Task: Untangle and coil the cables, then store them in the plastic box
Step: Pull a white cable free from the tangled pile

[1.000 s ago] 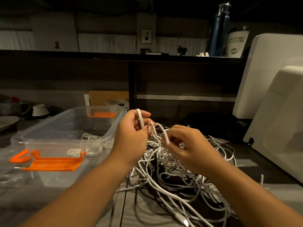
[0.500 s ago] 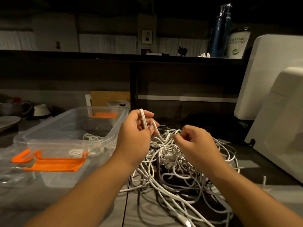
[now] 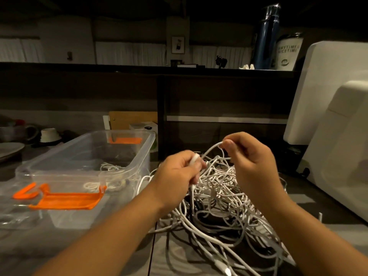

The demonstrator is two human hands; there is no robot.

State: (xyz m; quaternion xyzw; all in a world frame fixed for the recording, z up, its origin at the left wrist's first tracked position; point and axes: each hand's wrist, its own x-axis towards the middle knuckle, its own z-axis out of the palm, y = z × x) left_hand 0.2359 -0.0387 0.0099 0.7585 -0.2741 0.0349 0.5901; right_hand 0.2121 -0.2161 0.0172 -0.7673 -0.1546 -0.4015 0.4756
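A tangled heap of white cables lies on the dark table in front of me. My left hand grips a loop of white cable over the heap's left side. My right hand is raised above the heap and pinches the same white cable between thumb and fingers, so a short arc spans the two hands. The clear plastic box with orange latches stands to the left, open, with coiled white cables on its bottom.
The box's clear lid with an orange latch lies at the left front. A big white appliance fills the right side. Cups and a plate sit far left. A dark shelf with bottles runs behind.
My right hand has risen up and to the right, drawing a cable strand out of the heap. My left hand has dropped lower and keeps its grip on the cable.
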